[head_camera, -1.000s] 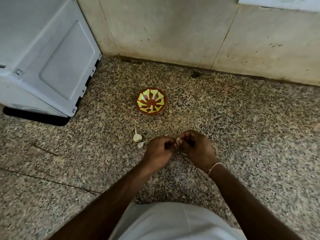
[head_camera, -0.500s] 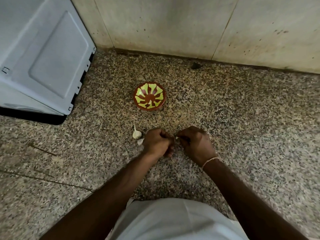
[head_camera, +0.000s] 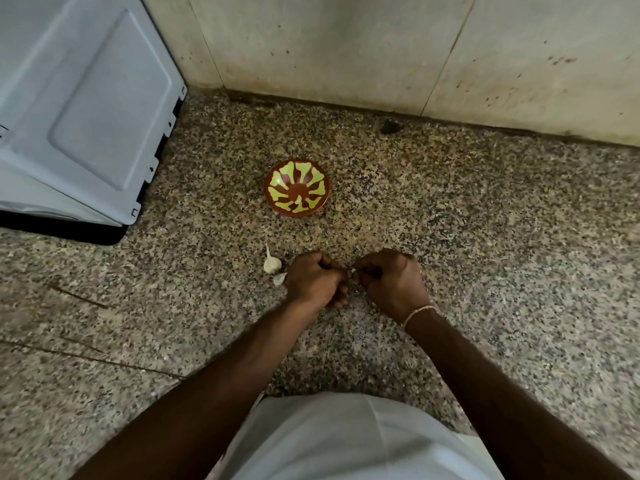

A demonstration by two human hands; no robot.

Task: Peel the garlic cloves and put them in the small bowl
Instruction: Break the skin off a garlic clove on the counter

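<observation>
A small red bowl [head_camera: 296, 187] with a yellow-green pattern sits on the speckled stone counter, with nothing in it. Below it, my left hand [head_camera: 314, 279] and my right hand [head_camera: 390, 279] meet with curled fingers and pinch one garlic clove [head_camera: 353, 270] between them; only a pale speck of it shows. An unpeeled clove with a pointed tip [head_camera: 270, 262] lies just left of my left hand. A second pale clove or piece [head_camera: 280, 278] lies against that hand's knuckles.
A white appliance [head_camera: 86, 109] stands at the left. A stained tiled wall [head_camera: 346, 46] closes the back of the counter. A small dark lump [head_camera: 390, 126] lies at the foot of the wall. My white garment [head_camera: 346, 441] fills the bottom.
Both hands stay together on the clove and have sunk a little closer to the counter. Less of the clove shows between the fingers than a second ago.
</observation>
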